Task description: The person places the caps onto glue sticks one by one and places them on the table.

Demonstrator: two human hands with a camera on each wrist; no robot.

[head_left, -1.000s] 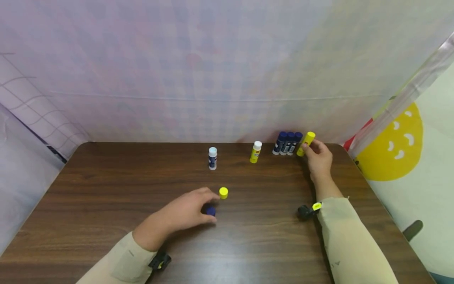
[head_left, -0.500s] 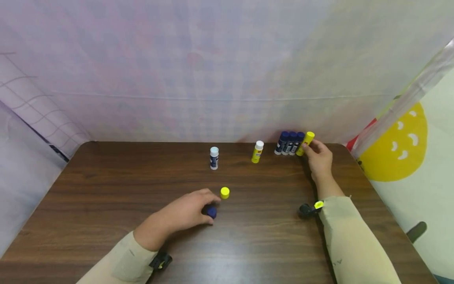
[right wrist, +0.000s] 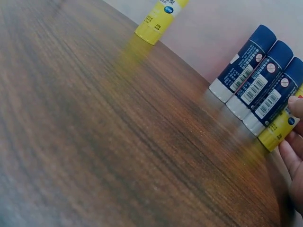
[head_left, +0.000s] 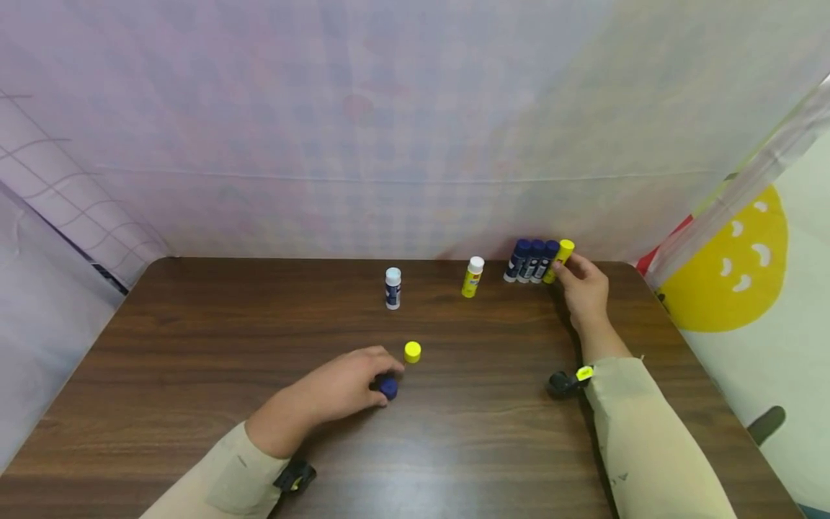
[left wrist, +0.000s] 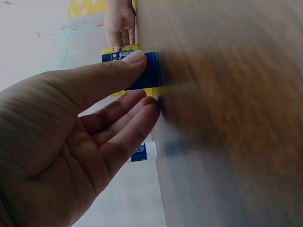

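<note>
On the table, a blue glue-stick cap (head_left: 388,389) stands between the thumb and fingers of my left hand (head_left: 346,382). In the left wrist view, my thumb overlaps the blue cap (left wrist: 150,71), while the fingers curve below it with a gap. A yellow cap (head_left: 412,352) lies just past those fingertips. My right hand (head_left: 586,292) pinches a capped yellow glue stick (head_left: 565,252) at the far right. This stick stands upright against the end of a row of three capped blue glue sticks (right wrist: 265,78).
An uncapped blue glue stick (head_left: 393,290) and an uncapped yellow glue stick (head_left: 472,277) stand apart near the back of the brown wooden table (head_left: 214,331). A cloth curtain (head_left: 311,209) hangs along the table's back edge.
My right hand has brought the yellow glue stick up against the blue row, closing the small gap. The left thumb and fingers have drawn nearer together around the blue cap.
</note>
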